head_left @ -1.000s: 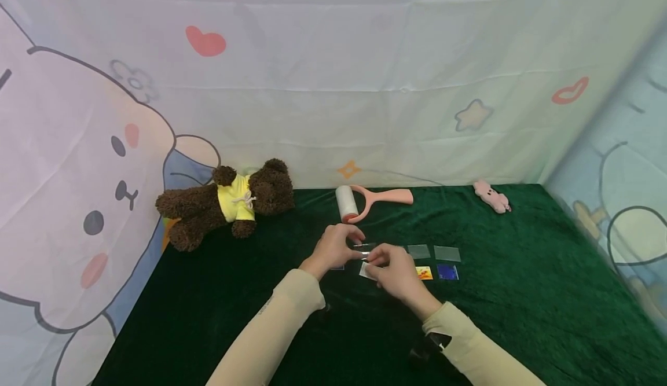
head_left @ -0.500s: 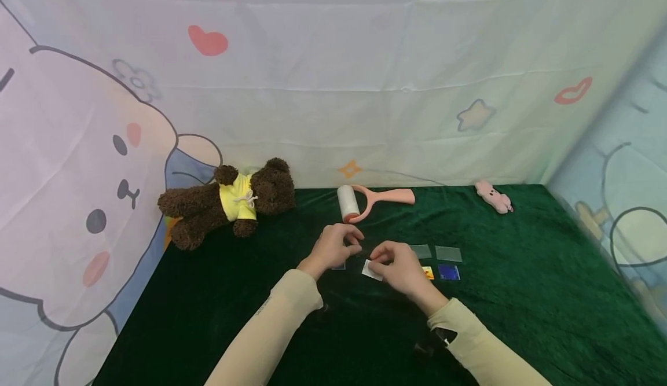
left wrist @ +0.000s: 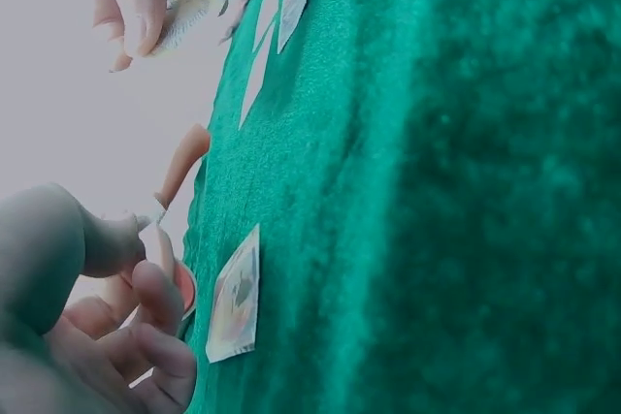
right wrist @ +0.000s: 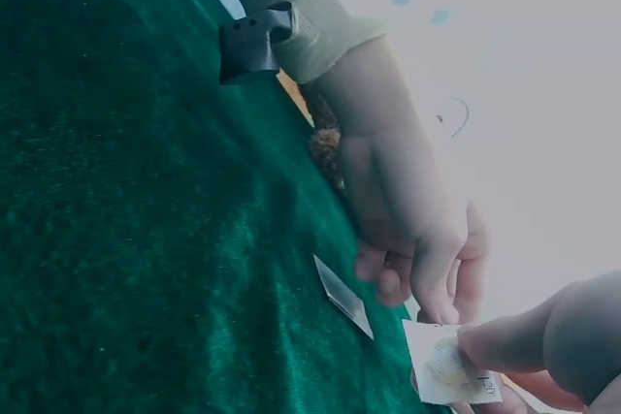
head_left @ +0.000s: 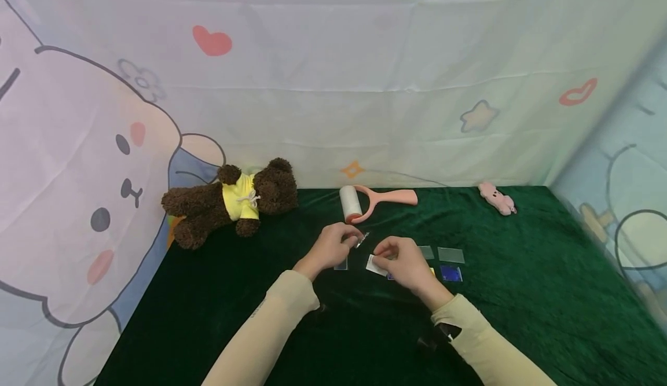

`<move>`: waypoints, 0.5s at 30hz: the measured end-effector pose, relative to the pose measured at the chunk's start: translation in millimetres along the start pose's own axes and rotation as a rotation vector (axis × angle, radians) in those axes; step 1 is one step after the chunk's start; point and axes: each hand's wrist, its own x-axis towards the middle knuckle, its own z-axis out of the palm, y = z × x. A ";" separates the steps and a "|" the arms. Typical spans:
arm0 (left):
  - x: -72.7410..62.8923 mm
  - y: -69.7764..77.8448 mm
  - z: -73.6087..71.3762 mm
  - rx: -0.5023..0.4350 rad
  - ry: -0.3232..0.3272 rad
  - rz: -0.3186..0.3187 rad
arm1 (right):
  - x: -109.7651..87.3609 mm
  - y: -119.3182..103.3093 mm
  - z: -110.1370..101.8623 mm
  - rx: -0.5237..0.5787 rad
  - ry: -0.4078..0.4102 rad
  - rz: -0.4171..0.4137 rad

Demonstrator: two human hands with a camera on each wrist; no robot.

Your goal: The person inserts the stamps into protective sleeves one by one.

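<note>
My right hand (head_left: 403, 264) pinches a small pale postage stamp (right wrist: 441, 367) with perforated edges, its printed face showing in the right wrist view. To its left, my left hand (head_left: 329, 246) holds a small clear plastic sleeve (head_left: 363, 239) between thumb and fingertips; the sleeve is tilted and catches the light. The hands are apart, both over the green cloth. Below my left hand lies a stamp in a clear sleeve (left wrist: 236, 298), partly covered in the head view. A blue stamp (head_left: 451, 274) and a mostly hidden yellow stamp (head_left: 432, 271) lie right of my right hand.
Clear sleeves (head_left: 450, 255) lie in a row behind the stamps. Farther back is a lint roller (head_left: 350, 202) with a pink handle. A brown teddy bear (head_left: 234, 198) in a yellow top lies at the left, and a small pink plush toy (head_left: 497, 198) at the back right.
My right hand has drawn away to the right from my left hand with the stamp, covering more of the yellow stamp. The sleeve in my left hand has tipped up.
</note>
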 end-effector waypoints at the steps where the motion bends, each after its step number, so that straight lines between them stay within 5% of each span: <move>1: -0.1 -0.1 -0.5 -0.007 -0.001 -0.007 | 0.7 0.0 -0.5 0.004 0.003 -0.003; 15: -1.9 -5.1 -6.9 -0.098 -0.004 -0.018 | 5.4 -1.0 -3.7 0.045 0.009 -0.046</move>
